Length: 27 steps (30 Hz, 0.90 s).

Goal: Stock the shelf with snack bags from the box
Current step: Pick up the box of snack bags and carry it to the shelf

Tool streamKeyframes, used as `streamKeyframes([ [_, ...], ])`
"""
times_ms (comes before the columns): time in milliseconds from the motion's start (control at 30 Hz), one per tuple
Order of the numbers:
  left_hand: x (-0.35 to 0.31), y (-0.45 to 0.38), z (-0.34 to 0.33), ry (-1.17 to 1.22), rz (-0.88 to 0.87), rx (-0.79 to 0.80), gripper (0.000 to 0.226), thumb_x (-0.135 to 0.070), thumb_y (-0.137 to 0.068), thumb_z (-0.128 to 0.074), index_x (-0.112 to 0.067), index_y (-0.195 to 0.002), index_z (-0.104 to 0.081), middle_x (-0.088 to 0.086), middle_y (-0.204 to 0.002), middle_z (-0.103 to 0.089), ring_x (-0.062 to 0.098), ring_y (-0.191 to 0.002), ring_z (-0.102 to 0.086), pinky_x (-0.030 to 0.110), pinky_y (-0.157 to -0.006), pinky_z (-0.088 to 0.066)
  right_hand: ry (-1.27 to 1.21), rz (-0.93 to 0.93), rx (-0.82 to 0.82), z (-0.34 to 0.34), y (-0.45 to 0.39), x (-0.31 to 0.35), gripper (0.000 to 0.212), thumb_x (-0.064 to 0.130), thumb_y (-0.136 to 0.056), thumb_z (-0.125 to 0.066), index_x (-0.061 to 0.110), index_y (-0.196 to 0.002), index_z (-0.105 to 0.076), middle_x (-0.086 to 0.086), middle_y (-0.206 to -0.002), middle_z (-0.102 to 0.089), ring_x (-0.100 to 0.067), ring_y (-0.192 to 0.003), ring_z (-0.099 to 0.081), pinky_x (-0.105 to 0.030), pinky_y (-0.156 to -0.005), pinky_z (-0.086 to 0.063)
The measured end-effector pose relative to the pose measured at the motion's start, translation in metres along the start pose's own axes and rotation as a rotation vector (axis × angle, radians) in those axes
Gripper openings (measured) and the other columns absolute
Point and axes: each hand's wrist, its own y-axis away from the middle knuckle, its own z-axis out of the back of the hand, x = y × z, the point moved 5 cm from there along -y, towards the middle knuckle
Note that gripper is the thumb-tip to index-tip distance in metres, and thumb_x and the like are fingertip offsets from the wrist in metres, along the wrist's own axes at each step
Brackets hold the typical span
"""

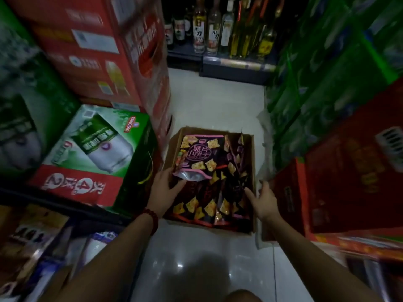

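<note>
An open cardboard box (251,162) sits on the white tile floor, filled with several dark purple snack bags printed with yellow crackers. The topmost snack bag (199,154) lies flat at the box's far left. My left hand (164,187), with a red bead bracelet on its wrist, has its fingers on the near edge of that bag. My right hand (262,200) reaches into the box's right side with fingers spread, touching the bags near the right wall. Whether either hand has a firm grip is unclear.
Red and green beer cartons (96,149) are stacked close on the left; green shrink-wrapped packs (327,83) and red cartons (349,182) stand on the right. A low shelf of bottles (229,29) closes the aisle ahead. Packaged goods on a shelf (32,236) lie at lower left.
</note>
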Motion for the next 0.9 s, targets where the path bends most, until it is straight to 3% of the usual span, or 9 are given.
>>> streamKeyframes([
  [67,0.031,-0.012,-0.013,0.01,-0.005,-0.025,0.048,-0.064,-0.081,-0.057,-0.032,-0.116,-0.056,-0.001,-0.113,-0.062,0.014,-0.105,-0.06,0.044,-0.088,-0.052,-0.024,-0.006,-0.038,-0.014,-0.015,-0.019,0.065,0.039,-0.09,-0.06,0.01,-0.14,-0.032,-0.02,-0.135,-0.048,-0.036,-0.124,-0.048,-0.038,-0.098,-0.041],
  [267,0.077,-0.023,-0.038,0.118,0.077,-0.094,0.072,-0.068,-0.075,-0.055,-0.024,-0.131,-0.047,0.004,-0.128,-0.055,0.019,-0.116,-0.055,0.046,-0.097,-0.048,-0.121,-0.009,-0.1,-0.046,-0.047,-0.06,0.065,0.049,-0.091,-0.053,0.021,-0.143,-0.028,-0.018,-0.136,-0.05,-0.038,-0.124,-0.049,-0.045,-0.105,-0.04],
  [533,0.09,-0.032,-0.053,0.224,0.178,-0.112,0.048,-0.035,-0.092,-0.058,-0.023,-0.136,-0.043,0.0,-0.122,-0.058,0.017,-0.11,-0.055,0.033,-0.094,-0.044,-0.225,-0.04,-0.087,-0.055,-0.065,-0.083,0.055,0.051,-0.094,-0.046,0.031,-0.144,-0.033,-0.014,-0.136,-0.052,-0.037,-0.127,-0.047,-0.043,-0.11,-0.034],
  [667,0.096,-0.043,-0.056,0.089,0.235,-0.094,0.049,-0.031,-0.097,-0.048,-0.017,-0.143,-0.039,0.013,-0.14,-0.049,0.031,-0.127,-0.047,0.037,-0.104,-0.037,-0.116,-0.022,-0.121,-0.05,-0.069,-0.089,0.045,0.04,-0.098,-0.042,0.019,-0.138,-0.044,-0.016,-0.134,-0.055,-0.039,-0.125,-0.047,-0.037,-0.104,-0.035],
  [900,0.08,-0.041,-0.058,0.122,0.109,-0.082,0.035,-0.013,-0.101,-0.038,-0.005,-0.133,-0.05,0.018,-0.13,-0.055,0.028,-0.12,-0.05,0.022,-0.089,-0.031,-0.074,0.045,-0.173,-0.051,-0.069,-0.082,0.035,0.032,-0.1,-0.041,0.014,-0.125,-0.057,-0.017,-0.123,-0.062,-0.039,-0.117,-0.054,-0.033,-0.09,-0.039],
])
